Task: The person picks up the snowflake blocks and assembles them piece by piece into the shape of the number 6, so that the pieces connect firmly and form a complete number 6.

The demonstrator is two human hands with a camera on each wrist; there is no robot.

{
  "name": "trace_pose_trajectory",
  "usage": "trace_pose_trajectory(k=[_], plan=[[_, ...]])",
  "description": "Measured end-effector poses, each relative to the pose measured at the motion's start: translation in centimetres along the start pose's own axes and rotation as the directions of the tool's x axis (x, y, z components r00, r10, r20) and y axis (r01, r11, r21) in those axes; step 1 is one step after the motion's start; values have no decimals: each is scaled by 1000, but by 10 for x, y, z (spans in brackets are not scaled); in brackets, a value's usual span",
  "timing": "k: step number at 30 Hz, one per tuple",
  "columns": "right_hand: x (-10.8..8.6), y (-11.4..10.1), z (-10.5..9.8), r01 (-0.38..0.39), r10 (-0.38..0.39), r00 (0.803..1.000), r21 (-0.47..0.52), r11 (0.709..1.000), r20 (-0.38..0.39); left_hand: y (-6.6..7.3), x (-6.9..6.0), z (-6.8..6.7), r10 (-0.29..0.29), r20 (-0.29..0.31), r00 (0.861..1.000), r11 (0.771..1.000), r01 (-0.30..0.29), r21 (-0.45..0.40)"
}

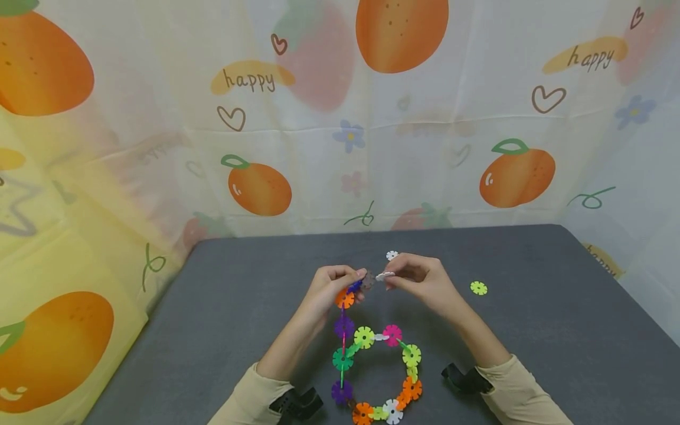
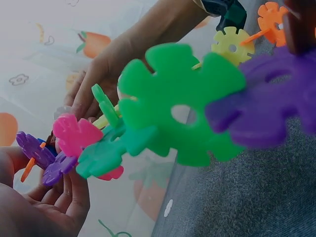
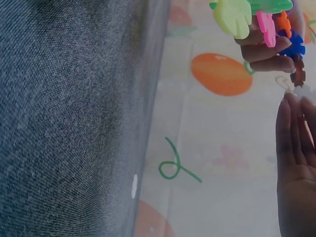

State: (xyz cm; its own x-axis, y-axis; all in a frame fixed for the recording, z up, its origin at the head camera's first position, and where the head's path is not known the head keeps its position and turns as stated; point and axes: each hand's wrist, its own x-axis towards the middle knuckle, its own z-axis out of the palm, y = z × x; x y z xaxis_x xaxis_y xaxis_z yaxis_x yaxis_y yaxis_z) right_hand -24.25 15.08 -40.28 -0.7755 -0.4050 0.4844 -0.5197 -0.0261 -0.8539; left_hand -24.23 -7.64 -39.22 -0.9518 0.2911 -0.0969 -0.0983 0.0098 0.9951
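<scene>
A chain of colourful notched plastic snowflake discs hangs from my left hand (image 1: 330,288), ending below in a ring with a green disc (image 1: 342,359). The left fingers and thumb pinch the chain's upper end by its blue disc (image 1: 354,287) and brown disc (image 1: 368,280). My right hand (image 1: 425,276) pinches a white snowflake disc (image 1: 383,275) between thumb and fingertips, close beside the brown one. In the right wrist view the white disc (image 3: 305,93) meets or nearly meets the brown disc (image 3: 298,74); whether they interlock I cannot tell.
A loose white disc (image 1: 392,255) lies on the grey table (image 1: 255,283) behind the right hand. Farther right lies a yellow-green disc (image 1: 479,288). Behind the table hangs a fruit-printed curtain (image 1: 313,177). Each wrist wears a black strap (image 1: 467,379).
</scene>
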Motion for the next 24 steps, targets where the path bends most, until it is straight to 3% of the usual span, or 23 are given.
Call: trace_pose_trajectory(k=[7,18,24], plan=[[0,0,1,-7,7,1000,-24,1000,-16,-1,0,1,-8,9,1000,1000,8,10],[1,2,-3,-33,34,999,-20,999,39,-1,1,1,-20,4,1000,1000,20,13],[1,3,-2,-39,40,999,-14,999,37,1,0,2,-21,34,999,1000,20,7]])
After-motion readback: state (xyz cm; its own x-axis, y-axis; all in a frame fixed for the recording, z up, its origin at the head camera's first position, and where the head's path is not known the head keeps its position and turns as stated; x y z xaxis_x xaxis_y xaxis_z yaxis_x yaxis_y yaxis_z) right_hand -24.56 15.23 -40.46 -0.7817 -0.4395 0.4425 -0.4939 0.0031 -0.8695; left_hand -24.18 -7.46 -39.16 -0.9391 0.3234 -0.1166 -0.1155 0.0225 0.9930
